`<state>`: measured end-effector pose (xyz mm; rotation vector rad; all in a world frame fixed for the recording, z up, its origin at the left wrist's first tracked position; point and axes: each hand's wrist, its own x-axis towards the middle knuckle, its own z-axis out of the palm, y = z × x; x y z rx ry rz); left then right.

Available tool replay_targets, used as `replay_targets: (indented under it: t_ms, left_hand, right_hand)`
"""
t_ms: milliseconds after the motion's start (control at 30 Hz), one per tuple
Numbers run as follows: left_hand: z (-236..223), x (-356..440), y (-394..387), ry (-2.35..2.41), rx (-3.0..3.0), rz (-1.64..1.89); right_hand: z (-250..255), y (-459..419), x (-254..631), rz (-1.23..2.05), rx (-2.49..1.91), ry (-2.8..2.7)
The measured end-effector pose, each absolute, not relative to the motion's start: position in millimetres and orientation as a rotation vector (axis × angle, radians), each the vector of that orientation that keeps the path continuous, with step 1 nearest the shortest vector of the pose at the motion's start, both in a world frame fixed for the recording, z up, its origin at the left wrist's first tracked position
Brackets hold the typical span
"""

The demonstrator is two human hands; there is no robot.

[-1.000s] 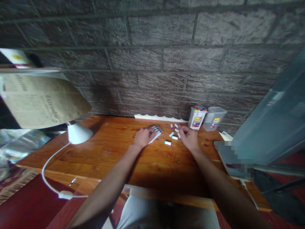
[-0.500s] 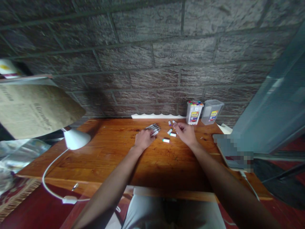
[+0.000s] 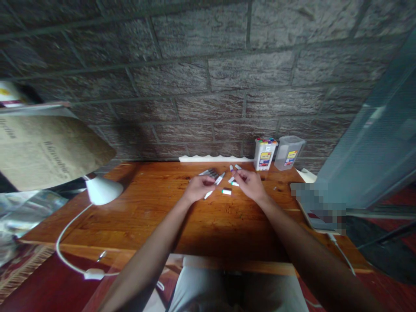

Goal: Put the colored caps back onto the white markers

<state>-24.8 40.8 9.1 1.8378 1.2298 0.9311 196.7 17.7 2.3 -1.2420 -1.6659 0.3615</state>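
My left hand (image 3: 196,188) is closed on an uncapped white marker (image 3: 219,178), which slants up and to the right with its tip pointing away from me. Just beyond that hand, several grey-and-white markers (image 3: 209,172) lie side by side on the wooden table. My right hand (image 3: 251,184) has its thumb and fingers drawn together over a small group of white marker caps; whether a cap is between the fingertips is hidden. A purple-ended cap (image 3: 231,167) and another cap (image 3: 238,167) lie beyond the fingertips. A green-ended cap (image 3: 226,191) rests nearer to me, between the hands.
At the back right stand a clear box full of markers (image 3: 264,157) and a second clear box (image 3: 288,155). A lamp (image 3: 103,190) occupies the left side. A blurred flat device (image 3: 313,210) with a cable lies at the right edge. The brick wall (image 3: 195,104) closes off the back.
My left hand has lifted one marker from the row and turned it out toward the middle. My right hand has shifted slightly left and nearer, over the caps.
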Motion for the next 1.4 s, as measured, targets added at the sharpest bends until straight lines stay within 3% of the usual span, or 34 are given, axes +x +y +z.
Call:
replay_targets:
  t_ms: [133,333,1033,1400]
  left_hand:
    - [15,-21,39,0.902,1.442,1.097]
    - [17,-14,32,0.824,1.384,1.046]
    - [10,-10,32,0.729,1.461,0.984]
    - [-2,-3,36,0.815,1.924,1.107]
  right_hand:
    - [8,17,192,0.662,-1.089,-1.507]
    - [20,9,184,0.956,-0.905,-1.424]
    - [30,1,180,1.196,-0.866,-1.272]
    - [28,15,190,1.194,-0.774,-0.98]
